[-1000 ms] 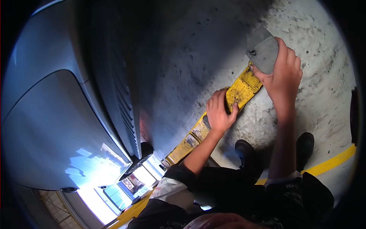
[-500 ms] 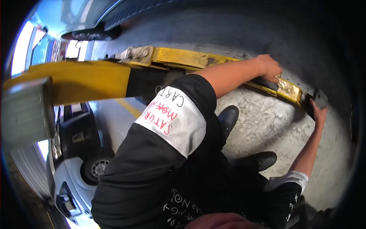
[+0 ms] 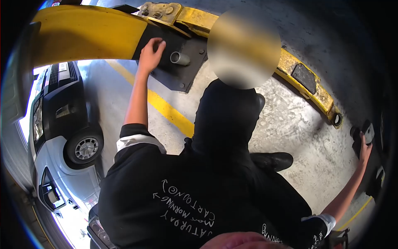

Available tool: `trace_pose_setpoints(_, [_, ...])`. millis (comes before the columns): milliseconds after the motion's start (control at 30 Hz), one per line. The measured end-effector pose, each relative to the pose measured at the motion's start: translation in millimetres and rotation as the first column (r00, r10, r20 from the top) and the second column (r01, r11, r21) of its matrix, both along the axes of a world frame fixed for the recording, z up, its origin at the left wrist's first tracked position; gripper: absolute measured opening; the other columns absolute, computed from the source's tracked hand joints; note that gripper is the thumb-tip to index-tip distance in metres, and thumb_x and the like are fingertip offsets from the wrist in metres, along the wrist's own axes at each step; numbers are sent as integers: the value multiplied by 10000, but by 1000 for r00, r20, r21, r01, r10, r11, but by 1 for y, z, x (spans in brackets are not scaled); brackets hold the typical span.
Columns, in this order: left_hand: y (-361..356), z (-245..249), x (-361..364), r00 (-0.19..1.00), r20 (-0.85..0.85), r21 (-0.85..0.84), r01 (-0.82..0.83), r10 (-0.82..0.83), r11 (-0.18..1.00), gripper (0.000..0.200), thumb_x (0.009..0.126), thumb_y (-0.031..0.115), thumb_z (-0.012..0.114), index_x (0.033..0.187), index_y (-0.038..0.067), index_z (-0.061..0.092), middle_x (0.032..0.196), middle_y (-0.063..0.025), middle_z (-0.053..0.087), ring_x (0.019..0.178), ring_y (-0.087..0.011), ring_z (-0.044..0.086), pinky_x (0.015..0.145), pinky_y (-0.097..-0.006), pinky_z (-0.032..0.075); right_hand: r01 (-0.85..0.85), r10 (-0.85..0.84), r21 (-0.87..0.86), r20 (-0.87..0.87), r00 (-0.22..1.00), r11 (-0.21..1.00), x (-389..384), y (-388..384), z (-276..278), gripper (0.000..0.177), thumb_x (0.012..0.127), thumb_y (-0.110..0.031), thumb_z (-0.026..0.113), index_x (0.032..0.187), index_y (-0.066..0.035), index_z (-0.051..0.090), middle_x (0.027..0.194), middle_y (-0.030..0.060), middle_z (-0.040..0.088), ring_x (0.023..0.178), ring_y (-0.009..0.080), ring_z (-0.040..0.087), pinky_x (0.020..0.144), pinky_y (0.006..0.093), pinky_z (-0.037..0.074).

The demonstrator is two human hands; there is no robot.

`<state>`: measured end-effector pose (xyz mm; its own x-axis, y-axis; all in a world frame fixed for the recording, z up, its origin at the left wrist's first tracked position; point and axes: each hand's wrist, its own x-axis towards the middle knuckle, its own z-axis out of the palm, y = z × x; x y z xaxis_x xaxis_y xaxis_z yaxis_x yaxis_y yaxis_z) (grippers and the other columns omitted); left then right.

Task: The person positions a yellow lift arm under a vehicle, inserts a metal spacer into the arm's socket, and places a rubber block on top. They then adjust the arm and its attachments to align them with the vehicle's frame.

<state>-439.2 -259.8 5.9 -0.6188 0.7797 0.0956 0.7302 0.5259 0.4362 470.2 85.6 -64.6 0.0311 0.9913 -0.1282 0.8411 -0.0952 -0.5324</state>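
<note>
My left hand (image 3: 152,56) is held out over the dark base of the yellow lift post (image 3: 91,35), close to a short grey metal tube (image 3: 180,58). Its fingers are loosely bent with the thumb apart, and nothing is in them. On the far right, my right hand (image 3: 365,148) is closed on a dark lift pad (image 3: 368,132) with a grey face. The pad is apart from the yellow lift arm (image 3: 300,76), which ends in an open ring (image 3: 338,120). A round blurred patch hides the middle of the arm.
A bolted base plate (image 3: 182,85) lies at the post's foot. The floor carries a yellow line (image 3: 170,114). A light-coloured vehicle (image 3: 68,153) with a black bumper stands at the left. My shoe (image 3: 273,161) is on the floor below the arm.
My left hand has left the yellow lift arm and swung left to the post base. My right hand has moved right and down with the lift pad, away from the arm's end.
</note>
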Motion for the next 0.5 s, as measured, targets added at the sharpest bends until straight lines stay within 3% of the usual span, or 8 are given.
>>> trace_pose_setpoints(67, [-15, -12, 12, 986, -144, -282, 35, -78, 959, 630, 876, 525, 734, 1323, 98, 613, 1172, -170, 712, 1126, -339, 682, 953, -432, 532, 125, -128, -45, -75, 989, 991, -22, -42, 33, 846, 840, -461, 812, 1430, 59, 499, 1410, 155, 585, 1287, 234, 566, 1135, 365, 380])
trace_pose_setpoints(100, [-16, -22, 12, 987, -109, -421, 64, -120, 905, 797, 823, 604, 744, 1427, 134, 520, 1288, -181, 652, 1178, -343, 651, 969, -461, 528, 200, -218, -117, -170, 961, 973, -17, -58, 33, 835, 844, -467, 807, 1424, 52, 503, 1384, 150, 597, 1260, 230, 578, 1116, 362, 394])
trace_pose_setpoints(200, [3, -46, 18, 972, -189, -645, -15, -140, 764, 979, 753, 617, 804, 1518, 149, 410, 1369, -232, 582, 1226, -377, 617, 1003, -467, 512, 309, -435, -350, -375, 819, 884, -1, -117, 23, 755, 866, -480, 785, 1369, 26, 541, 1270, 115, 633, 1157, 201, 606, 1035, 346, 440])
trace_pose_setpoints(267, [8, -76, 1, 973, -144, -693, 31, -180, 720, 1014, 735, 609, 820, 1532, 152, 390, 1381, -248, 566, 1226, -400, 609, 1007, -473, 509, 364, -504, -356, -494, 709, 861, -7, -168, 9, 563, 914, -459, 741, 1258, -34, 608, 1135, 64, 642, 1062, 160, 607, 936, 316, 473])
trace_pose_setpoints(300, [7, -99, -16, 972, -110, -736, 60, -207, 674, 1050, 717, 601, 835, 1546, 154, 370, 1393, -264, 551, 1225, -422, 602, 1011, -480, 506, 379, -544, -398, -504, 670, 835, -4, -191, 0, 536, 927, -446, 730, 1252, -38, 609, 1114, 51, 637, 1034, 151, 604, 913, 307, 475])
trace_pose_setpoints(367, [-2, -136, -48, 970, -44, -693, 141, -237, 707, 964, 715, 481, 870, 1487, 111, 428, 1348, -238, 593, 1213, -436, 599, 1034, -475, 498, 400, -604, -457, -529, 596, 794, -5, -238, -15, 501, 947, -419, 712, 1252, -39, 599, 1068, 17, 619, 974, 125, 593, 858, 282, 472])
trace_pose_setpoints(467, [0, -135, -55, 953, -22, -656, 215, -303, 723, 876, 730, 394, 872, 1431, 59, 466, 1288, -263, 620, 1170, -454, 607, 1020, -477, 494, 487, -650, -433, -559, 514, 758, -22, -305, -36, 518, 935, -415, 721, 1263, -33, 595, 1118, 36, 624, 996, 138, 594, 892, 301, 476])
trace_pose_setpoints(500, [-4, -140, -63, 928, 21, -602, 309, -373, 736, 848, 759, 383, 851, 1428, 27, 470, 1314, -273, 601, 1173, -458, 598, 1018, -477, 490, 519, -683, -449, -551, 480, 727, -35, -320, -37, 533, 924, -415, 730, 1263, -27, 593, 1128, 47, 626, 1006, 147, 595, 906, 309, 476])
